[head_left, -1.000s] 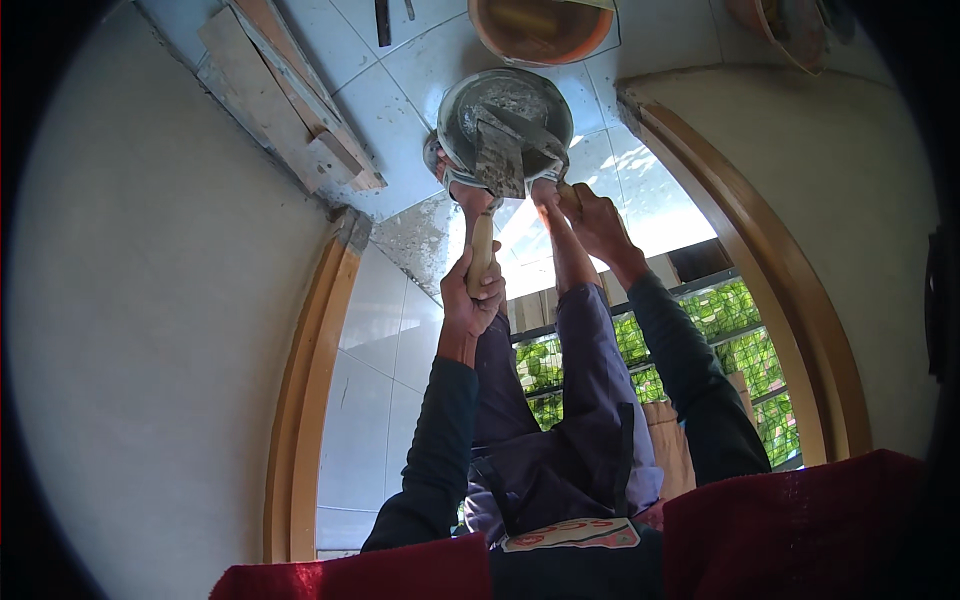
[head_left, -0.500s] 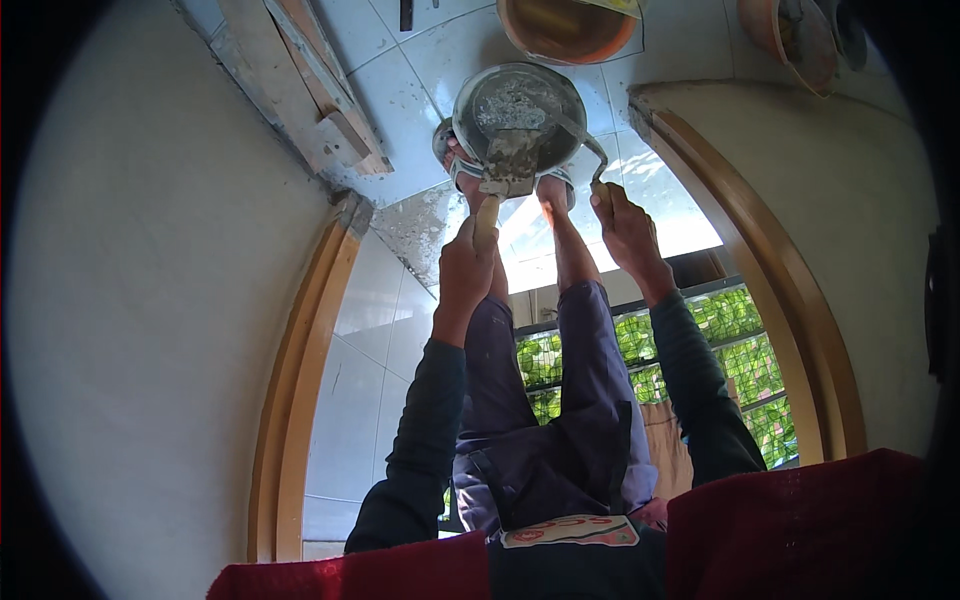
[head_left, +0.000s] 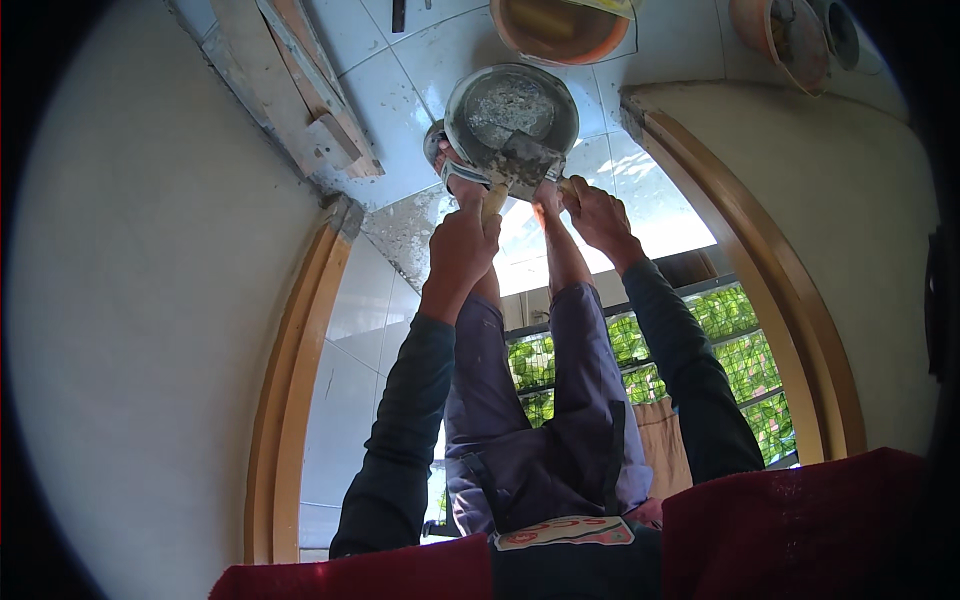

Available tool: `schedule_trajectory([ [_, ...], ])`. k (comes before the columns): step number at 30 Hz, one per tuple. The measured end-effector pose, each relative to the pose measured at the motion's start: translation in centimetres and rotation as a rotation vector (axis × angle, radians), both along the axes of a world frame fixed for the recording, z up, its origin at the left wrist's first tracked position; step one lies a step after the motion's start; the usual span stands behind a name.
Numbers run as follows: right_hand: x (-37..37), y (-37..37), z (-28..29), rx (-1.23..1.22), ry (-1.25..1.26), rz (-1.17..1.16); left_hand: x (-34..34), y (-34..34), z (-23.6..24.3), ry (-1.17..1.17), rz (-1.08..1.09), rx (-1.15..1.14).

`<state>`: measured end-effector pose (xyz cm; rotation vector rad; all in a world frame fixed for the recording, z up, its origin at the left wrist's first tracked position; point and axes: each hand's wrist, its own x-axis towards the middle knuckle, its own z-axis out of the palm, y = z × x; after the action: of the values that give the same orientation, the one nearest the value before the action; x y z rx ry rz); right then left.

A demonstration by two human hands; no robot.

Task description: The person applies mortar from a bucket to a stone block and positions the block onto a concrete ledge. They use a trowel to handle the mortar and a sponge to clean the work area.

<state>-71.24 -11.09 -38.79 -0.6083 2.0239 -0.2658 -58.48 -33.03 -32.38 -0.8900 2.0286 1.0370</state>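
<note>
A round bucket [head_left: 458,112] stands on the tiles by my feet, with wet grey mortar [head_left: 508,108] in its bottom. My left hand [head_left: 462,245] is closed round the pale wooden handle of a flat-bladed tool [head_left: 494,202], whose mortar-smeared blade is mostly hidden. My right hand [head_left: 600,218] grips the handle of a trowel [head_left: 532,156] with a bent neck. Its dirty blade lies over the near rim of the bucket, crossing or touching the left tool's blade; I cannot tell which.
An orange basin [head_left: 570,45] stands just beyond the bucket. Wooden boards [head_left: 290,80] lie along the left wall. Wooden door frames [head_left: 300,400] flank me, and at the far right another orange bucket [head_left: 790,45] is tipped over. My sandalled foot [head_left: 455,165] is close to the bucket.
My right hand has moved left and toward me, lifting the trowel blade out of the bucket's middle to its near rim, over the left tool. My left hand has barely moved.
</note>
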Motion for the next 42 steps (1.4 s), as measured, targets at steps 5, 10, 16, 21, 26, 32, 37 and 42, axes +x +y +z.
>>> schedule_trajectory([
  [5, -0.7, -0.5, 4.2, -0.17, -0.072, -0.013, 0.2, -3.2, -0.7, -0.017, -0.038, -0.022],
  [10, -1.0, 0.9, 3.2, -0.167, -0.096, 0.069, -1.3, -7.2, -1.2, 0.109, -0.083, 0.076],
  [16, -1.1, -0.8, 0.4, -0.112, -0.045, -0.038, -2.1, -8.9, -1.7, 0.168, -0.028, 0.215],
  [21, 0.1, -0.7, 2.7, -0.186, -0.078, -0.095, -1.1, -8.1, -1.6, 0.104, -0.009, 0.183],
  [26, 0.1, -0.5, 0.6, -0.022, -0.104, -0.109, -2.1, -7.6, -1.4, 0.103, -0.037, 0.139],
  [32, 0.5, 0.0, 0.5, -0.025, -0.107, -0.405, -2.4, -9.1, 5.4, 0.145, 0.011, 0.047],
  [37, 1.7, 1.1, 1.9, -0.074, -0.107, -0.556, -6.5, -10.3, 4.0, 0.306, -0.015, -0.15],
  [42, 2.4, 0.2, 3.2, -0.044, -0.092, -0.544, -15.4, -10.9, -2.9, 0.351, -0.376, -0.433],
])
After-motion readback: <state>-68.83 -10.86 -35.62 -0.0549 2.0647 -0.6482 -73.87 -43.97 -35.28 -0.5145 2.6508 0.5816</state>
